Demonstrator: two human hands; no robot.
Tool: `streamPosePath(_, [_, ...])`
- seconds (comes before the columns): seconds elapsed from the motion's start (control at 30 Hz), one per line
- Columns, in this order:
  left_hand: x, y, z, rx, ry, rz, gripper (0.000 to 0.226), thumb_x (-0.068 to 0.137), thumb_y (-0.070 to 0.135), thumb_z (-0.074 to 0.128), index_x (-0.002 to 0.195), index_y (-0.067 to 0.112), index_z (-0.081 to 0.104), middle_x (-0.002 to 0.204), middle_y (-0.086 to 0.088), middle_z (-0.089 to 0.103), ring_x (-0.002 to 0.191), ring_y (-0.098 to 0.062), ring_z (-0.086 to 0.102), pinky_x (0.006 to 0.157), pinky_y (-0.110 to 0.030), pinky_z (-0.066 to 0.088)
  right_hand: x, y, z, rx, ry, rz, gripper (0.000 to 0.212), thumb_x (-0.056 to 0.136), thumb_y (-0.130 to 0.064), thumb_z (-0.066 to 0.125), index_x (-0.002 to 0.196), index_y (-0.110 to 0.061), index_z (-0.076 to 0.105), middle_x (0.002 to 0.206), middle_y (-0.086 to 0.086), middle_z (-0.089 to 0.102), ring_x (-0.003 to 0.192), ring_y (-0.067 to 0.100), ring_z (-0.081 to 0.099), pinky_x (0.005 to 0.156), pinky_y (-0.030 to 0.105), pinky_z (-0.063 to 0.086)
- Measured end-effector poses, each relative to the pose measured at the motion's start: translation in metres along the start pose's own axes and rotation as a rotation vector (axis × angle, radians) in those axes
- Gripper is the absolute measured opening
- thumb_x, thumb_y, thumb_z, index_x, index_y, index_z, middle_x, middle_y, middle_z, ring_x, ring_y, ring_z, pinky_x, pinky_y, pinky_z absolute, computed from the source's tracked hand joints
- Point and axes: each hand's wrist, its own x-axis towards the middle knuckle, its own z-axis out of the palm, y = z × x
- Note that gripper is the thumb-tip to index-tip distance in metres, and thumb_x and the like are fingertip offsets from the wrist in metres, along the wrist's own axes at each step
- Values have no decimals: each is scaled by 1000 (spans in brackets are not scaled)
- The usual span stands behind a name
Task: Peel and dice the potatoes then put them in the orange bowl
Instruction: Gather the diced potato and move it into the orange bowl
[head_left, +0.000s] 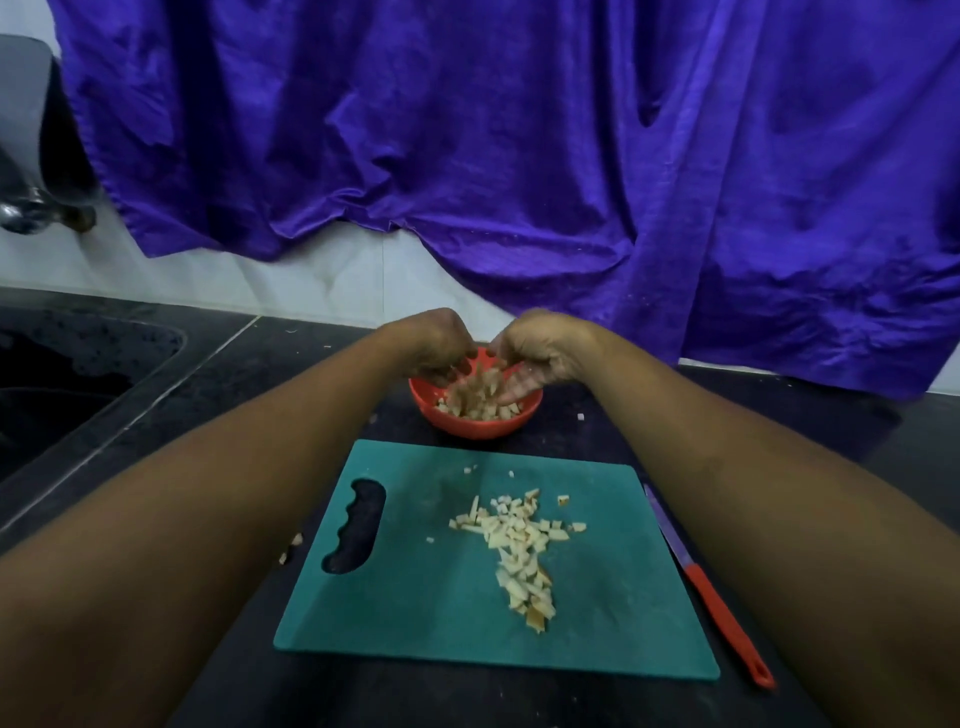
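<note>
The orange bowl stands on the dark counter just beyond the teal cutting board. Both hands hover over the bowl, side by side. My left hand and my right hand have their fingers spread downward, and blurred potato dice are falling from between them into the bowl. More diced potato lies inside the bowl. A pile of potato dice sits on the middle of the board.
A knife with a red handle lies on the counter along the board's right edge. A dark sink is at the left. A purple cloth hangs behind. A few stray potato bits lie left of the board.
</note>
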Motion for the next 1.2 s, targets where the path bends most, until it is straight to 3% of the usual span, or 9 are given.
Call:
streamPosePath(0.1, [14, -19, 5, 79, 71, 24, 18, 98, 5, 63, 110, 4, 77, 93, -11, 76, 85, -24, 73, 91, -45, 61, 7, 3, 4, -120, 74, -67, 31, 104, 3, 49, 133, 8, 56, 129, 26, 63, 99, 44, 72, 81, 53, 63])
streamPosePath(0.23, [15, -29, 8, 214, 201, 140, 17, 85, 8, 80, 97, 20, 82, 89, 5, 75, 78, -9, 68, 68, -24, 56, 15, 7, 12, -234, 310, -238, 16, 98, 5, 56, 100, -1, 70, 101, 20, 74, 76, 29, 77, 67, 43, 65])
streamPosePath(0.37, [9, -33, 13, 354, 206, 224, 34, 82, 14, 83, 114, 22, 74, 108, 2, 69, 98, -16, 65, 77, -28, 52, 12, 16, 17, -382, 134, -225, 28, 98, 4, 53, 95, -17, 72, 98, 8, 73, 85, 24, 77, 73, 38, 65])
streamPosePath(0.5, [3, -37, 12, 258, 229, 247, 26, 85, 10, 79, 106, 26, 75, 110, 2, 70, 103, -17, 65, 85, -31, 55, 2, 12, 9, -285, 248, -390, 38, 95, 8, 50, 86, -22, 70, 101, 2, 74, 83, 19, 77, 71, 38, 64])
streamPosePath(0.63, [-16, -35, 10, 138, 279, 270, 22, 89, 3, 71, 95, 24, 74, 98, 3, 71, 94, -14, 65, 71, -25, 50, -14, 12, 6, -143, 380, -511, 31, 93, 8, 52, 86, -17, 69, 97, 9, 75, 72, 19, 75, 64, 38, 64])
streamPosePath(0.77, [-49, -37, 14, 91, 231, 300, 20, 87, 4, 72, 88, 24, 75, 87, 5, 73, 87, -13, 67, 74, -25, 51, -39, 28, 10, -251, 85, -424, 29, 93, 9, 56, 101, -14, 73, 110, 13, 75, 91, 17, 67, 68, 25, 54])
streamPosePath(0.93, [-89, -53, 27, 8, 165, 299, 14, 88, 4, 73, 94, 18, 75, 88, -3, 74, 77, -15, 67, 66, -31, 59, -73, 47, -1, -67, 72, -414, 31, 95, 9, 50, 108, -10, 71, 111, 10, 76, 101, 19, 74, 86, 32, 59])
streamPosePath(1.07, [-111, -65, 36, 121, 59, 273, 14, 89, 14, 76, 101, 21, 74, 95, 2, 73, 85, -13, 68, 65, -23, 52, -106, 69, -14, -138, 25, -364, 21, 97, 4, 58, 110, -8, 69, 108, 11, 75, 93, 21, 76, 80, 38, 63])
streamPosePath(1.2, [-127, -69, 46, 394, 18, 156, 27, 88, 23, 76, 114, 22, 70, 106, 5, 65, 97, -16, 65, 81, -29, 52, -122, 106, -27, -317, 25, -167, 18, 99, 0, 59, 112, -9, 66, 108, 12, 70, 86, 20, 72, 64, 33, 62])
